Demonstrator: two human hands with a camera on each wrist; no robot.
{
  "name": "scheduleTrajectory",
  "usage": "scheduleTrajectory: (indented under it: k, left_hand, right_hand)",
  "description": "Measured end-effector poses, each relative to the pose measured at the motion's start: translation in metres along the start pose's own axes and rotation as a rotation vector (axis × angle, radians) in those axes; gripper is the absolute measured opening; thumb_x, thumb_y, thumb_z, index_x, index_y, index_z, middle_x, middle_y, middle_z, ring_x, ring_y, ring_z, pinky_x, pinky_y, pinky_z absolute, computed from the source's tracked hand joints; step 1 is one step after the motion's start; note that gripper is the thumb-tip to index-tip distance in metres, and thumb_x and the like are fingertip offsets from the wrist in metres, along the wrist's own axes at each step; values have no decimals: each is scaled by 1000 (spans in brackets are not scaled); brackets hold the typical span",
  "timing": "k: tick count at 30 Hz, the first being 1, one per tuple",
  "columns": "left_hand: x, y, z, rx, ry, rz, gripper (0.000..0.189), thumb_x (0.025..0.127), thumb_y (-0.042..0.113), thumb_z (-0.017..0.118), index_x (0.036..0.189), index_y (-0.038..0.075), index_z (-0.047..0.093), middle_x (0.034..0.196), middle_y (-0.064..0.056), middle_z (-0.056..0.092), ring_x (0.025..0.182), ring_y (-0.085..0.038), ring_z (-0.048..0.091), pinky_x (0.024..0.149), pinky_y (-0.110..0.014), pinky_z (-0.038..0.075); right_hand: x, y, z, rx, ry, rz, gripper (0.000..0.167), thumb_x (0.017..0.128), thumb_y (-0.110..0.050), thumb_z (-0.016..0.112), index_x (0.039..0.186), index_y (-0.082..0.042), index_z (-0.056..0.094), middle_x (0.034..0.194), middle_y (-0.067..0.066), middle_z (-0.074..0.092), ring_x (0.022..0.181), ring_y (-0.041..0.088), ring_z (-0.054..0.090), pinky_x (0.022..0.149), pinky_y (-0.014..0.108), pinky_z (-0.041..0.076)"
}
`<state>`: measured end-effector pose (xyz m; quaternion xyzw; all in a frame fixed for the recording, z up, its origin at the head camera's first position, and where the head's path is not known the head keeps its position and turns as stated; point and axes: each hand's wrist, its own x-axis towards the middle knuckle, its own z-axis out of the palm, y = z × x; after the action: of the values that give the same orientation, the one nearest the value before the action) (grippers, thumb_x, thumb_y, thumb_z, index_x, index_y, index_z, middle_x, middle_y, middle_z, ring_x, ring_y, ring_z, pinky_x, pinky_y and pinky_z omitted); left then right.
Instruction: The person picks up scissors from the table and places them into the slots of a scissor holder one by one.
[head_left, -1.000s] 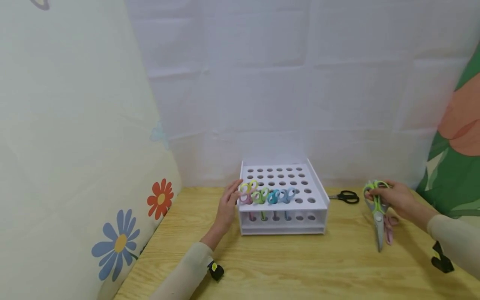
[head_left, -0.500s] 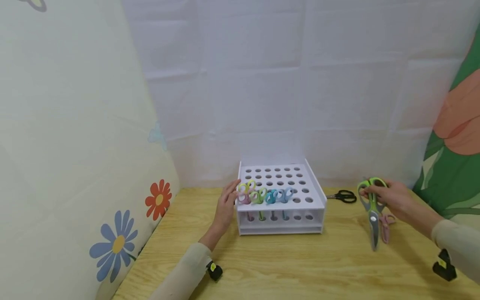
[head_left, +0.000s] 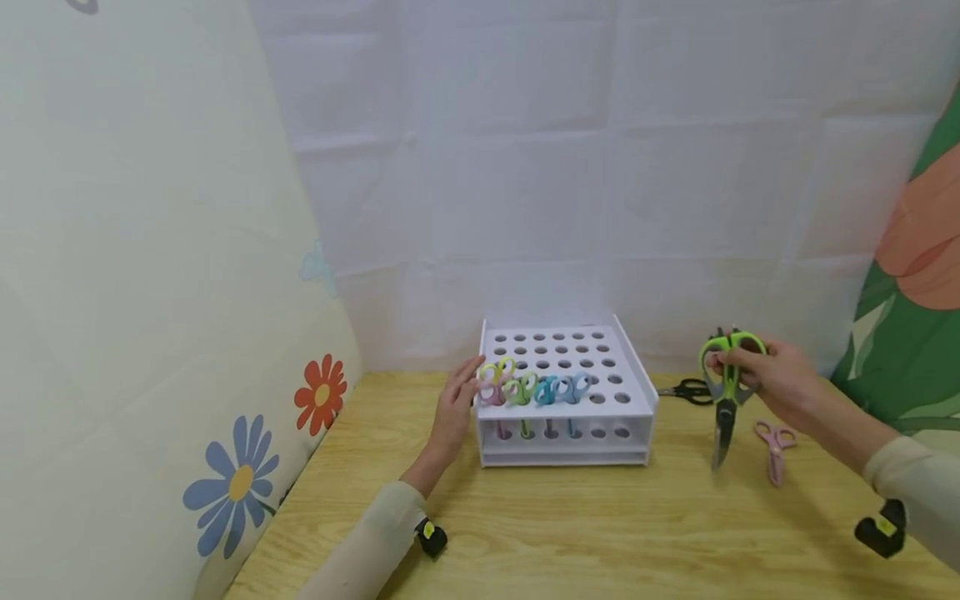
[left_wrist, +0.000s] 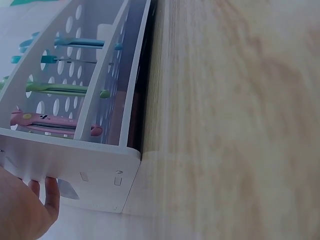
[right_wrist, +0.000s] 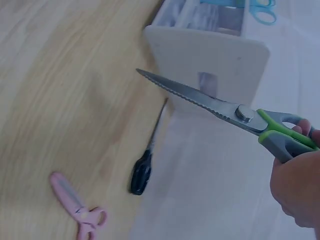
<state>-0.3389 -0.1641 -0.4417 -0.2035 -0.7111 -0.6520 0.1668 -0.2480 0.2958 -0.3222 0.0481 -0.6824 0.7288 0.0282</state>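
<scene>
My right hand point(head_left: 783, 383) grips green-and-grey kitchen scissors point(head_left: 727, 390) by the handles, above the table. In the head view their blades point down; the right wrist view shows them closed, with a serrated edge point(right_wrist: 200, 102). Left of them stands a white two-tier rack point(head_left: 565, 458) with rows of round holes. My left hand point(head_left: 452, 412) rests on its left side, fingers point(left_wrist: 52, 192) touching the panel near a cutout. In the rack's near-left holes stand several small scissors, tips down: pink point(head_left: 492, 396), green point(head_left: 517, 392), teal point(head_left: 546, 393), light blue point(head_left: 572, 390) and yellow.
Pink scissors point(head_left: 776, 454) lie on the wooden table point(head_left: 570, 533) below my right hand. Black-handled scissors point(head_left: 692, 390) lie right of the rack, partly behind the held pair in the head view. A white cloth point(head_left: 465, 208) hangs at the back.
My right hand has lifted the kitchen scissors and carried them left, away from the pink scissors and toward the rack. My left hand has stayed at the rack's side.
</scene>
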Motion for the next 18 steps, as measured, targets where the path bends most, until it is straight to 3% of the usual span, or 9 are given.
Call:
scheduleTrajectory:
  k: [5, 12, 15, 18]
  left_hand:
    - [0, 1, -1, 4, -4, 5, 41, 104, 14, 49, 143, 9, 60, 153, -14, 44, 139, -30, 41, 114, -49, 30]
    - [-9, 37, 2, -10, -12, 4, 41, 103, 3, 47, 142, -5, 54, 152, -24, 42, 139, -39, 39, 114, -53, 29]
    - [-8, 36, 1, -5, -14, 3, 41, 103, 3, 47, 142, -6, 55, 152, -26, 41, 139, -39, 39, 114, -53, 29]
    - [-4, 25, 1, 5, -17, -11, 41, 103, 3, 47, 143, -5, 55, 152, -26, 40, 139, -38, 39, 114, -52, 30]
  right_hand:
    - [-1, -18, 12, 34, -22, -31, 16, 97, -7, 70, 113, -13, 69, 103, 4, 72, 96, 13, 69, 81, 22, 53]
    - [-6, -45, 33, 71, -59, -72, 17, 97, -4, 68, 113, -11, 70, 113, 6, 65, 97, 16, 69, 87, 25, 54]
    - [-7, -53, 41, 87, -70, -90, 18, 97, -3, 68, 114, -8, 71, 117, 7, 62, 98, 17, 68, 87, 27, 54]
    - [-8, -58, 50, 102, -83, -96, 20, 97, -2, 68, 117, -7, 70, 119, 9, 61, 99, 18, 68, 87, 27, 54]
